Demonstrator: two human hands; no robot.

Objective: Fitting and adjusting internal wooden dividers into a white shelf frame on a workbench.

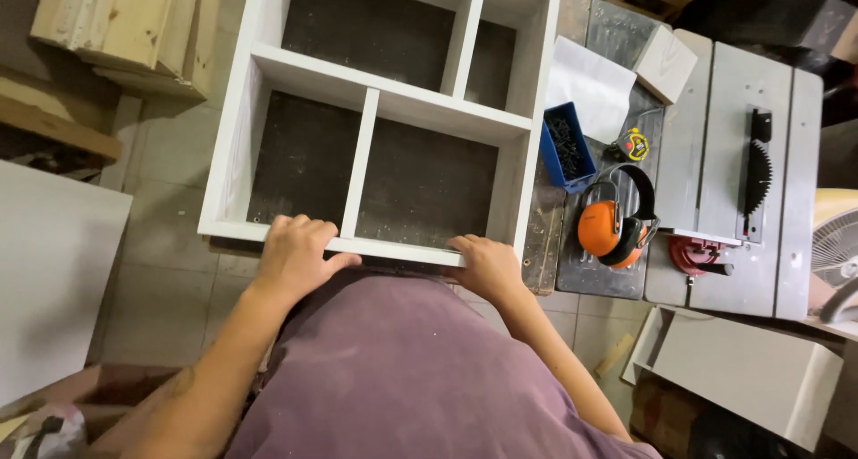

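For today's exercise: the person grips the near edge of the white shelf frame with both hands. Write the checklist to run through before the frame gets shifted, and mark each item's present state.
1. Left hand on the near rail of the white shelf frame, fingers curled over it: ok.
2. Right hand on the same rail near the corner: ok.
3. Frame compartments free of loose items: ok.
4. Blue bin of dark screws close beside the frame's right side, could be knocked: not ok.
5. Orange ear defenders and tape measure apart from the frame: ok.
6. Frame joints tight: cannot tell.
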